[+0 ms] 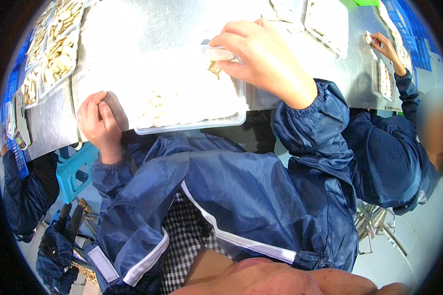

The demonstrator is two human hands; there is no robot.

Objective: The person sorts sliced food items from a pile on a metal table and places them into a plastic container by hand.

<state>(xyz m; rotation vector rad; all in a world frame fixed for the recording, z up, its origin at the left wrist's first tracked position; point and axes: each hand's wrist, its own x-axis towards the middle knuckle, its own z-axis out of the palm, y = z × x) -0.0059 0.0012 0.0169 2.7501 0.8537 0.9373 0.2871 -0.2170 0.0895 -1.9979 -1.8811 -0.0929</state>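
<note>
Directly before me a pale plastic tray (pixel 192 127) lies at the table's near edge, with pale slices (pixel 157 105) in it, washed out by glare. My right hand (pixel 261 54) is over the tray's far right part. Between its thumb and fingers it pinches a few mushroom slices (pixel 219 55), cream with brownish edges. Left of the tray, my left hand (pixel 99 123) rests at the table edge with its fingers curled in. Whether anything is inside those fingers is hidden.
Trays of similar slices (pixel 60 61) stand at the far left, and another tray (pixel 327 24) at the far right. A scale (pixel 20 140) sits left, above a blue stool (pixel 76 172). A co-worker's hand (pixel 385 46) handles slices on the right. Blue crates (pixel 418 49) line that side.
</note>
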